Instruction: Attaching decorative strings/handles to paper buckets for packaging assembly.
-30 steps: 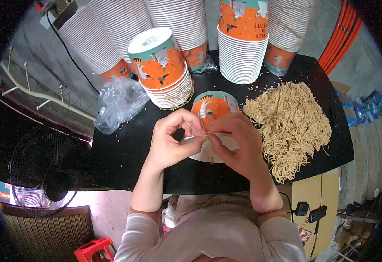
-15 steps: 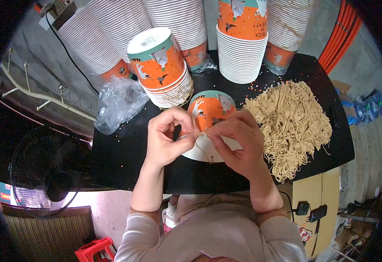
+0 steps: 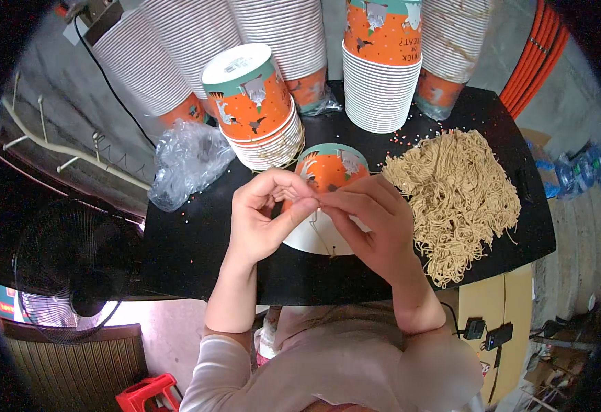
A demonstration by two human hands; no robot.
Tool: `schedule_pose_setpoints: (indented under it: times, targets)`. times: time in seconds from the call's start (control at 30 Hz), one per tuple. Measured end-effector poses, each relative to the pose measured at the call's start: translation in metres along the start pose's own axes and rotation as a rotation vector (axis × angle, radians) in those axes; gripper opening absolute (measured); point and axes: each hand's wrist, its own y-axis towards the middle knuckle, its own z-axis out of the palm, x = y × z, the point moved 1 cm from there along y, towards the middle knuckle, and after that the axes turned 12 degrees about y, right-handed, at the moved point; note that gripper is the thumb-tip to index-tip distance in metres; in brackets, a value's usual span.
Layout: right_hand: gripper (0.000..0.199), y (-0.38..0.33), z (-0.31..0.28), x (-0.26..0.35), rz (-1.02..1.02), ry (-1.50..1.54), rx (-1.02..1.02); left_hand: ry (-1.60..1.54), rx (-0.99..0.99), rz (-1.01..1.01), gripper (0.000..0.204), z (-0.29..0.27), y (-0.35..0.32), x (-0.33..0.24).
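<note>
My left hand (image 3: 265, 214) and my right hand (image 3: 377, 223) meet in front of me, fingertips pinched together on a thin tan string (image 3: 322, 237). From the pinch the string runs down to a small hole near the rim of an orange and green paper bucket (image 3: 333, 168). This bucket lies on its side beneath my hands, its white inside facing me. My fingers hide the upper part of the string and much of the bucket. Right of my right hand lies a large heap of tan strings (image 3: 455, 199).
On the black table (image 3: 197, 254), a shorter bucket stack (image 3: 259, 117) and a taller stack (image 3: 383, 82) stand upside down. Wrapped stacks (image 3: 280, 38) line the back. Crumpled clear plastic (image 3: 187, 165) lies at left. A black fan (image 3: 74, 271) stands left of the table.
My fingertips have drawn closer together, closing the small gap over the string. The bucket stays in place under my hands.
</note>
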Motion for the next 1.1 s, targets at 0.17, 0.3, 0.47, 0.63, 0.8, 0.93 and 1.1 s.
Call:
schedule_pose_setpoints:
  times: [0.17,0.3,0.47,0.63,0.8,0.93,1.1]
  targets:
    - [0.028,0.000,0.001,0.003,0.036,0.016,-0.009,0.225,-0.125,0.119,0.016,0.000,0.000,-0.002]
    - [0.030,0.002,0.005,0.004,0.034,0.054,-0.018,0.353,-0.223,0.241,0.016,0.003,-0.003,0.000]
    - [0.031,0.004,0.005,0.008,0.037,0.041,-0.031,0.403,-0.282,0.341,0.015,0.006,-0.004,0.003]
    - [0.031,0.005,0.001,0.009,0.023,-0.012,-0.042,0.362,-0.103,0.179,0.017,0.001,0.000,-0.004]
    - [0.029,0.006,-0.004,0.010,0.015,-0.022,-0.046,0.312,-0.040,0.116,0.021,0.001,0.001,-0.003]
    - [0.025,0.002,-0.003,0.008,0.050,-0.025,-0.016,0.309,-0.036,0.108,0.023,0.002,0.000,-0.003]
    - [0.021,0.000,0.001,0.006,0.055,-0.002,-0.029,0.355,-0.004,0.141,0.023,0.000,0.000,-0.005]
